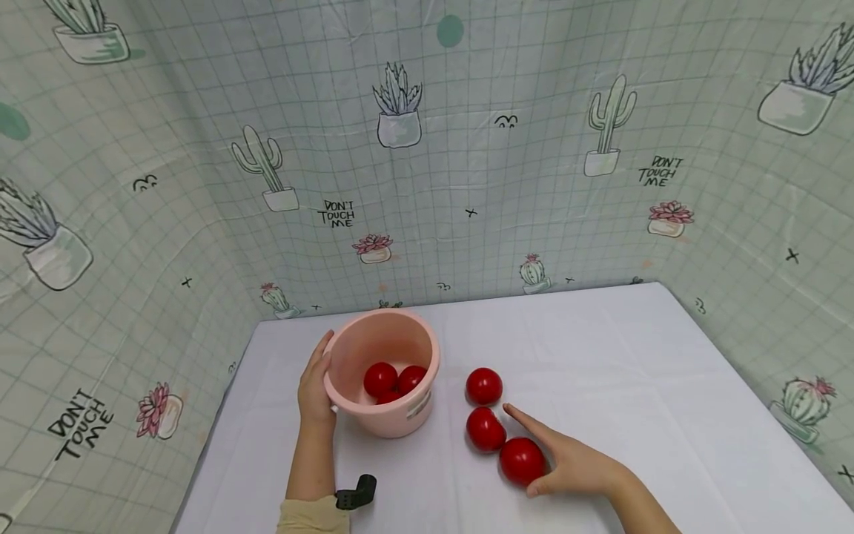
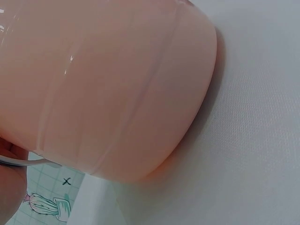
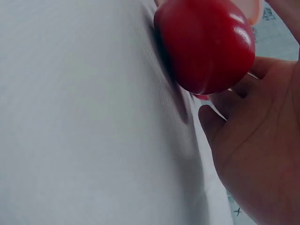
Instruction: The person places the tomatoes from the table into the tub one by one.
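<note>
Your right hand (image 1: 580, 467) is standing open around the nearest tomato (image 1: 523, 461), its index finger stretching past the far right side and its thumb lying at the near right edge; firm contact is not showing. That red, glossy tomato is sitting on the white table (image 1: 667, 371), apparently touching a second tomato (image 1: 485, 429) to its far left, while a third tomato (image 1: 484, 386) is lying just beyond.

Its smooth skin is suggesting a slippery surface, and its round shape is probably inviting a roll if nudged; it is likely weighing little. Whether it is soft fruit or a hard toy is not showing, so you are safer treating it as bruisable, setting thumb and fingers on opposite sides at its widest part.

Farther left, your left hand (image 1: 316, 389) is curving round the pink bucket (image 1: 383, 423), gripping its left side near the rim, beside a pale handle (image 2: 28, 161). The bucket is looking like light, stiff plastic. Inside, three more tomatoes (image 1: 380, 379) are resting.
</note>
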Demonstrator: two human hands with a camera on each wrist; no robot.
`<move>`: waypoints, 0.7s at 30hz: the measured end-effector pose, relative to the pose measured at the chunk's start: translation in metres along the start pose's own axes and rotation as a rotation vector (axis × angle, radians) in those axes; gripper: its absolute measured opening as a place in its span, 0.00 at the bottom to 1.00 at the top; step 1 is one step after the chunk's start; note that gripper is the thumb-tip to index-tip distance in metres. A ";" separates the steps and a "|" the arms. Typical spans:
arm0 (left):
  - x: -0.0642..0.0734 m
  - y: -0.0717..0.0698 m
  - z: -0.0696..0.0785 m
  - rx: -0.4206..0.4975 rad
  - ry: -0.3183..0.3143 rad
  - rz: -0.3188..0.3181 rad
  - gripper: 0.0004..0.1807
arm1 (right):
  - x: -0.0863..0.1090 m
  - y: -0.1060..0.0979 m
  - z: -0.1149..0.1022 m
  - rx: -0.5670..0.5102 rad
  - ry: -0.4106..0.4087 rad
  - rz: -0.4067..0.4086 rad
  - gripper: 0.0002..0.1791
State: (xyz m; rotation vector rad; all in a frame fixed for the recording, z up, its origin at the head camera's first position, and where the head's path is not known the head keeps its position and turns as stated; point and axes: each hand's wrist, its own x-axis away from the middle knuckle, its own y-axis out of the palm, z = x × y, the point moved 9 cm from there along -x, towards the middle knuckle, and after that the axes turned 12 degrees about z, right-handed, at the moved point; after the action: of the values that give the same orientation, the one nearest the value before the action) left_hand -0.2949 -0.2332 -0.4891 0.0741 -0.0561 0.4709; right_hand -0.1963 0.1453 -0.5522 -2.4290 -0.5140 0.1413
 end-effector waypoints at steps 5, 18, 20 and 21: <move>0.001 0.000 0.000 -0.006 0.004 -0.003 0.23 | 0.001 0.006 0.004 0.030 -0.009 -0.009 0.63; 0.002 0.001 0.002 -0.002 0.002 -0.002 0.23 | 0.002 0.008 0.006 0.081 -0.022 -0.019 0.54; 0.002 0.001 0.002 0.003 0.003 -0.008 0.23 | 0.002 0.007 0.008 0.081 -0.026 -0.014 0.53; 0.002 0.001 0.002 0.005 0.003 -0.009 0.23 | 0.001 0.006 0.009 0.080 -0.028 -0.010 0.53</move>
State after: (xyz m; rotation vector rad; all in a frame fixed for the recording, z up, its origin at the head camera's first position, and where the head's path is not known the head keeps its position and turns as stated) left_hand -0.2939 -0.2314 -0.4870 0.0790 -0.0514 0.4627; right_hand -0.1950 0.1462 -0.5627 -2.3485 -0.5233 0.1879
